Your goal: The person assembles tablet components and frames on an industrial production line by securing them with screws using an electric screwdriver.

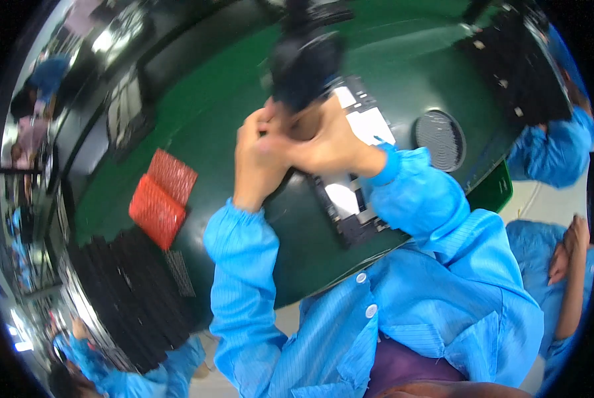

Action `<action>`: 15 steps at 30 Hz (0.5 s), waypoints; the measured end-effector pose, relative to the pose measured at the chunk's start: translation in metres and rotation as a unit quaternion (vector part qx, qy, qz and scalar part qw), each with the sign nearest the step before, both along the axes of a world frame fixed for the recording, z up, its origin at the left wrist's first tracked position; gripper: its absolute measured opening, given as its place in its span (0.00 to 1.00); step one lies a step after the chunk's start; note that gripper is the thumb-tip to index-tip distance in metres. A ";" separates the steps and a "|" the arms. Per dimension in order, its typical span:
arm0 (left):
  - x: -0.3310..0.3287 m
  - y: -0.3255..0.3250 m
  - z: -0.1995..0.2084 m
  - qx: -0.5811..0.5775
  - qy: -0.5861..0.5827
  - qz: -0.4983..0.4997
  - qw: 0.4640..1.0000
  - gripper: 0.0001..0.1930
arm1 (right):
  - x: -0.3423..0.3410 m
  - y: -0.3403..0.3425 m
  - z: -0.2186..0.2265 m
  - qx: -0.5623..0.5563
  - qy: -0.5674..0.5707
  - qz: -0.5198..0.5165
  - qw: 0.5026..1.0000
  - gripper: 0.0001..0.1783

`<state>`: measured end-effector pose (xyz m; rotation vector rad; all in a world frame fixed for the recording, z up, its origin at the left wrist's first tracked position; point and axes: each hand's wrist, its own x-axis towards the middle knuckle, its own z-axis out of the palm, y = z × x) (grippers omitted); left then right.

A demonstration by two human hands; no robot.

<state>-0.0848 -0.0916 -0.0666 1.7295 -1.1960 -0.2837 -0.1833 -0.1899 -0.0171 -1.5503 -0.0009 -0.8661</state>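
Note:
My left hand (262, 156) and my right hand (323, 146) meet over the table, fingers curled in and pressed close together. A black, motion-blurred object (305, 66) lies right above my fingers and overlaps their tips. Whether I grip it or hold something small beneath it, I cannot tell. Under my right wrist and sleeve lies a flat black panel (351, 233) with bright white patches on it. My right forearm hides its middle part.
Red bubble-wrap pouches (157, 211) lie to the left on the green table (224, 86). Stacks of black panels stand at lower left (134, 292) and far right (513, 66). A dark ridged oval dish (440, 139) sits right, near a green bin (493, 189). Blue-sleeved people are nearby.

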 end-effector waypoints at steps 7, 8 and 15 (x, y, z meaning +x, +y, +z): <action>-0.007 0.008 0.018 0.053 0.132 -0.073 0.987 0.29 | -0.035 -0.026 0.033 0.000 -0.056 -0.017 0.998 0.22; -0.007 0.011 0.015 0.104 0.206 -0.063 0.971 0.33 | -0.058 -0.039 0.041 0.001 -0.051 -0.035 0.998 0.21; -0.048 0.022 0.040 0.132 0.148 0.017 0.980 0.34 | -0.150 -0.125 0.022 0.013 -0.014 -0.192 0.981 0.18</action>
